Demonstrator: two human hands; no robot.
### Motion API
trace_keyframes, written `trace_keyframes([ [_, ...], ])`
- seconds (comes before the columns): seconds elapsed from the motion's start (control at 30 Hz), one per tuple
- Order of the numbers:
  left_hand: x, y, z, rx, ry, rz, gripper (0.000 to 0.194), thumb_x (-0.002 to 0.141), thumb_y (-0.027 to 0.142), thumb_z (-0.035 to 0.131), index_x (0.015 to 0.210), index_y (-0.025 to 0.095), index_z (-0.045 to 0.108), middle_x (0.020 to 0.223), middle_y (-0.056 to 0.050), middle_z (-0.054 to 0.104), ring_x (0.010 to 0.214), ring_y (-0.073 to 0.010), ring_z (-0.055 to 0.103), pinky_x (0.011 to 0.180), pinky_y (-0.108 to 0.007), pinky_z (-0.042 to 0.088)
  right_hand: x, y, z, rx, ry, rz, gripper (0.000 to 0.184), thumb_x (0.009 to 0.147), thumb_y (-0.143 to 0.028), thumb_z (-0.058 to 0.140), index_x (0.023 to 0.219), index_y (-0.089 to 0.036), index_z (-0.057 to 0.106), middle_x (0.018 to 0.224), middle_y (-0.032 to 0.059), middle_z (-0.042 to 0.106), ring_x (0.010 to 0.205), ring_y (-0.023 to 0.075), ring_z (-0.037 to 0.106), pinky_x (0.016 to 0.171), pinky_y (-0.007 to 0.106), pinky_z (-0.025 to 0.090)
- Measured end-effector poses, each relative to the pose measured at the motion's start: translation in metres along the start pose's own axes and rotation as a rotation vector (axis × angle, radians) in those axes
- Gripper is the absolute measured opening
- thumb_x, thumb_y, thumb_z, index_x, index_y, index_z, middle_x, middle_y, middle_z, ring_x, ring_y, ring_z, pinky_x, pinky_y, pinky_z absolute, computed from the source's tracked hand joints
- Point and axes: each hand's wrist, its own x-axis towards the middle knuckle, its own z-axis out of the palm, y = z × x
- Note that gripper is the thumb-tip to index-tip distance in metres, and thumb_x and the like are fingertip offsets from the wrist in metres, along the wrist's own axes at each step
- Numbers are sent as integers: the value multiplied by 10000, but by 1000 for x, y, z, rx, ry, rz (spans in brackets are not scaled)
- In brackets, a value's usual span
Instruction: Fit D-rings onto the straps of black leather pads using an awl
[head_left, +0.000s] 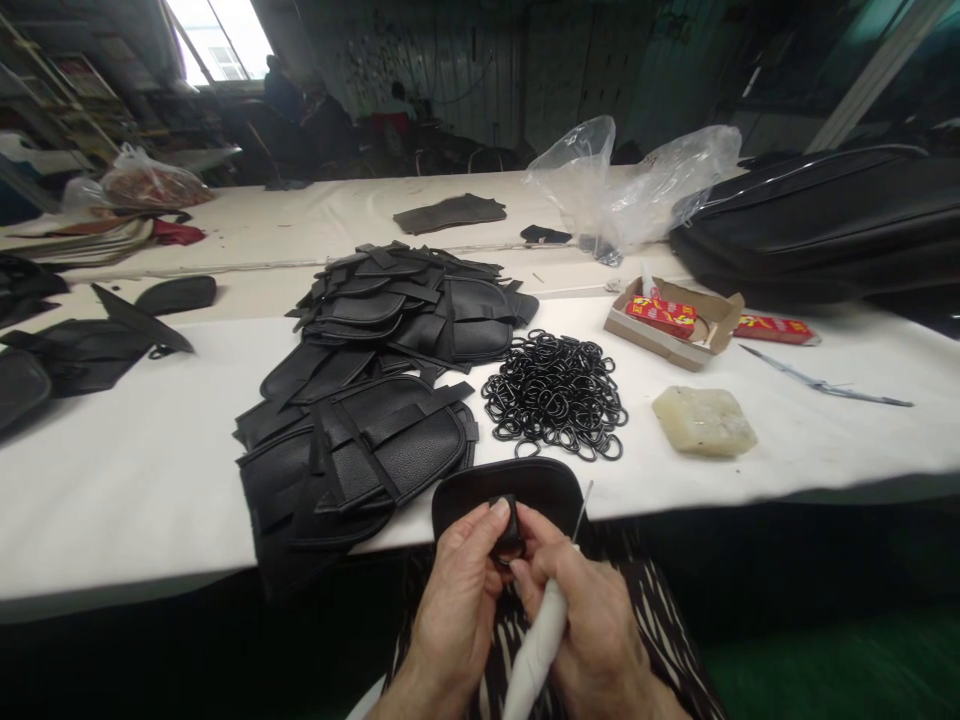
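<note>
My left hand (457, 590) is closed, its thumb pressing a short black strap (512, 515) that looks folded into a loop. The strap belongs to or lies over a rounded black leather piece (480, 490) at the table's front edge. My right hand (589, 610) grips an awl (538, 645) with a white wrapped handle; its thin metal shaft points up and away. The fingertips of that hand also touch the strap's right side. Beyond the leather piece lies a heap of black D-rings (555, 390). Stacked black leather pieces with straps (390, 440) stand to the left.
A yellowish wax-like block (705, 420) sits right of the rings. Behind it are a cardboard box (660, 340) with red packets and a thin pointed tool (825, 385). Farther back lie clear plastic bags (637, 185) and a large black bag (825, 230). More black pieces (82, 350) lie left.
</note>
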Motion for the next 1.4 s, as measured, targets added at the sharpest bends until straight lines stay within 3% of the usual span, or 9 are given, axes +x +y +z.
trace_keyframes([
  [0.27, 0, 1, -1, 73, -38, -10, 173, 766, 233, 673, 651, 130, 596, 603, 16, 588, 539, -65, 531, 511, -160, 433, -1, -1, 2, 34, 22, 73, 116, 864, -111, 522, 762, -166, 516, 1061, 195, 678, 673, 173, 711, 608, 186, 546],
  [0.43, 1, -2, -3, 102, -20, 6, 170, 760, 234, 674, 652, 133, 591, 587, 30, 554, 529, -58, 493, 498, -160, 397, -4, 0, 2, -16, 8, -12, 101, 869, -94, 499, 792, -150, 530, 1025, 226, 680, 540, 148, 671, 502, 207, 508],
  [0.87, 2, -2, -3, 222, -34, 10, 197, 802, 296, 621, 712, 121, 618, 611, 2, 556, 529, -67, 469, 491, -171, 357, -8, 6, 6, -134, 16, -150, 112, 860, -62, 467, 858, -125, 560, 986, 263, 677, 533, 187, 654, 456, 281, 505],
  [1.03, 1, -3, -3, 191, -28, 19, 207, 771, 281, 657, 644, 133, 589, 558, 29, 534, 488, -54, 445, 472, -161, 349, -7, 7, 4, -141, 19, -161, 98, 844, -49, 491, 835, -114, 565, 975, 272, 677, 559, 200, 674, 465, 275, 525],
  [1.3, -1, 2, 4, 179, -34, 29, 151, 762, 242, 658, 669, 125, 637, 613, -15, 634, 558, -102, 566, 556, -195, 444, 3, 3, -11, 120, -16, 52, 91, 844, -144, 566, 806, -188, 496, 1042, 164, 684, 807, 214, 709, 669, 267, 585],
  [1.4, -1, 2, 3, 206, -15, 3, 143, 743, 260, 673, 723, 120, 659, 646, -46, 679, 573, -140, 620, 611, -246, 491, 6, 5, -27, 190, -38, 171, 148, 834, -282, 617, 801, -213, 490, 824, 64, 710, 709, 188, 708, 589, 221, 572],
])
